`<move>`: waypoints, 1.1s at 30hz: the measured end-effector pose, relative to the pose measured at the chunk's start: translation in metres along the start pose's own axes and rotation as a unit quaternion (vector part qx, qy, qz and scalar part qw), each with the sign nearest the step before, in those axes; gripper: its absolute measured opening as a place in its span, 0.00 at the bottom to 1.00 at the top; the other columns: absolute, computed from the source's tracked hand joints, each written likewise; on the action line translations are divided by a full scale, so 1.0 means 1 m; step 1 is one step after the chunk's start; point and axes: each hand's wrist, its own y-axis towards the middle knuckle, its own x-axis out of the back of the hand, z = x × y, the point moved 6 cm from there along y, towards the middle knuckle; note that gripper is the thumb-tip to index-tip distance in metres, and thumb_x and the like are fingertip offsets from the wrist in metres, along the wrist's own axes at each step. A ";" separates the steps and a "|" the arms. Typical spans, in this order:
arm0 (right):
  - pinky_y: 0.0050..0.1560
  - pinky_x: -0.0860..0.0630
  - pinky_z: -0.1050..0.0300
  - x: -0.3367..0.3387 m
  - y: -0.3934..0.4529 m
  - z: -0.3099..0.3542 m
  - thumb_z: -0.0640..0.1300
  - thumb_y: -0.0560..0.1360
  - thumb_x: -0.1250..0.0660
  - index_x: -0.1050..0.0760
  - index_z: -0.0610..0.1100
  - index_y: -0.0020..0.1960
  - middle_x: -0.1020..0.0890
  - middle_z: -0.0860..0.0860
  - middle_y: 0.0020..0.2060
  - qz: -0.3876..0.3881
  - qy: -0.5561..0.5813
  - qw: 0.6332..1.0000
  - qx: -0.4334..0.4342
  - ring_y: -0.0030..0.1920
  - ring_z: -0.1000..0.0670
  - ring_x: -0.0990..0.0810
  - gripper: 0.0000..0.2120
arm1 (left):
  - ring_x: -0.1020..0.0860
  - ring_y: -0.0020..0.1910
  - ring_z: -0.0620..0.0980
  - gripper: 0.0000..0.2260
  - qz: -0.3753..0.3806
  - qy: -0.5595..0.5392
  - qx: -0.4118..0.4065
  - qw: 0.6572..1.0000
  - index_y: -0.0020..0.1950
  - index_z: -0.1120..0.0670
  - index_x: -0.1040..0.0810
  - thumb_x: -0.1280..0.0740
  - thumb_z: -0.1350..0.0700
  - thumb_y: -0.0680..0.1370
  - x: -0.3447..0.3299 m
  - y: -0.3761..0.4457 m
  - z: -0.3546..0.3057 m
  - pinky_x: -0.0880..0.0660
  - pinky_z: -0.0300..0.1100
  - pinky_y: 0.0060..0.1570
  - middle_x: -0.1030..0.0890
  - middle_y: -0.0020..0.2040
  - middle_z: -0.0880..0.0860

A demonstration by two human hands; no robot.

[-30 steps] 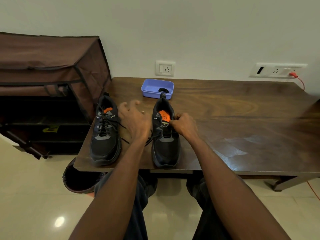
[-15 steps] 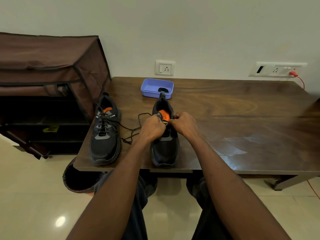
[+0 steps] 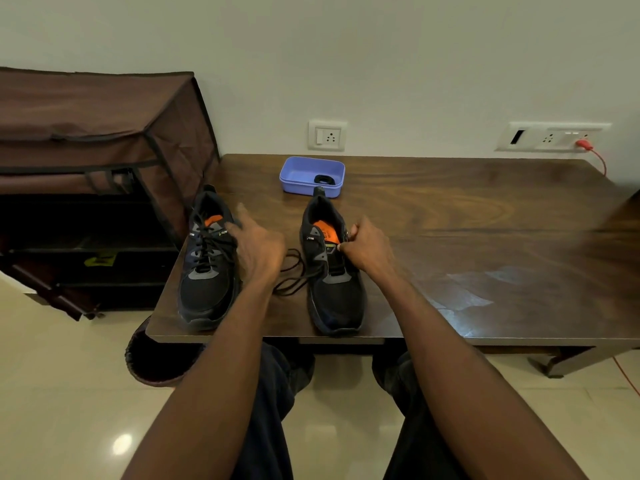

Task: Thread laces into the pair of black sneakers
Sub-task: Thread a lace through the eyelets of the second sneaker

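Two black sneakers with orange insoles stand toes toward me on the wooden table [image 3: 485,220]. The left sneaker [image 3: 207,271] is laced. The right sneaker [image 3: 336,299] has a black lace [image 3: 292,271] through its lower eyelets, and the slack lies in loose loops on the table between the shoes. My left hand [image 3: 256,247] hovers between the shoes, back to the camera, with the lace running up under its palm. My right hand [image 3: 367,247] pinches the right sneaker's upper eyelet edge next to the tongue.
A blue plastic tray [image 3: 304,188] holding a small black object [image 3: 325,180] sits behind the right sneaker. A brown fabric shoe rack [image 3: 86,133] stands left of the table. A dark basket [image 3: 152,362] sits under the table's left corner. Wall sockets [image 3: 327,135] are behind.
My left hand has swung left from the right sneaker's tongue to the gap between the shoes, drawing lace with it. My right hand stays on the sneaker.
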 end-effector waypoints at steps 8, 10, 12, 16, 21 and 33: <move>0.47 0.23 0.55 -0.028 -0.004 0.004 0.38 0.76 0.32 0.18 0.46 0.46 0.19 0.49 0.50 0.172 -0.058 0.982 0.046 0.50 0.50 0.20 0.05 | 0.24 0.33 0.49 0.17 0.192 0.056 -0.079 0.977 0.34 0.55 0.24 0.27 0.44 0.73 -0.049 -0.017 -0.017 0.26 0.45 0.36 0.21 0.33 0.53; 0.56 0.22 0.49 -0.031 -0.005 0.002 0.38 0.76 0.31 0.17 0.44 0.50 0.19 0.47 0.53 0.176 -0.070 0.981 0.047 0.54 0.48 0.21 0.06 | 0.21 0.34 0.50 0.16 0.198 0.059 -0.067 0.976 0.34 0.56 0.23 0.25 0.45 0.72 -0.052 -0.014 -0.016 0.22 0.47 0.39 0.20 0.34 0.54; 0.58 0.23 0.48 -0.031 -0.006 0.002 0.37 0.76 0.32 0.17 0.43 0.49 0.20 0.47 0.51 0.163 -0.068 0.983 0.047 0.54 0.47 0.22 0.06 | 0.19 0.34 0.49 0.13 0.207 0.045 -0.050 0.976 0.39 0.58 0.20 0.25 0.49 0.72 -0.053 -0.013 -0.014 0.20 0.44 0.36 0.17 0.36 0.54; 0.57 0.23 0.50 -0.030 -0.010 0.006 0.37 0.78 0.35 0.19 0.38 0.45 0.22 0.47 0.47 0.144 -0.055 0.987 0.046 0.49 0.48 0.23 0.07 | 0.19 0.28 0.45 0.10 0.216 0.014 -0.021 0.976 0.45 0.58 0.18 0.26 0.52 0.74 -0.052 -0.015 -0.012 0.27 0.34 0.25 0.17 0.37 0.53; 0.46 0.24 0.51 -0.029 -0.014 0.009 0.37 0.78 0.39 0.25 0.43 0.42 0.21 0.44 0.48 0.119 -0.059 0.990 0.047 0.45 0.48 0.23 0.08 | 0.20 0.31 0.46 0.09 0.221 -0.006 -0.005 0.975 0.41 0.57 0.21 0.27 0.52 0.75 -0.054 -0.013 -0.011 0.27 0.34 0.25 0.18 0.38 0.53; 0.38 0.21 0.53 -0.006 -0.017 -0.035 0.33 0.78 0.42 0.28 0.39 0.45 0.24 0.44 0.45 -0.044 0.257 0.947 -0.185 0.43 0.45 0.21 0.07 | 0.22 0.30 0.48 0.10 0.216 -0.033 0.006 0.976 0.42 0.57 0.19 0.26 0.50 0.74 -0.056 -0.006 -0.001 0.20 0.42 0.35 0.18 0.35 0.53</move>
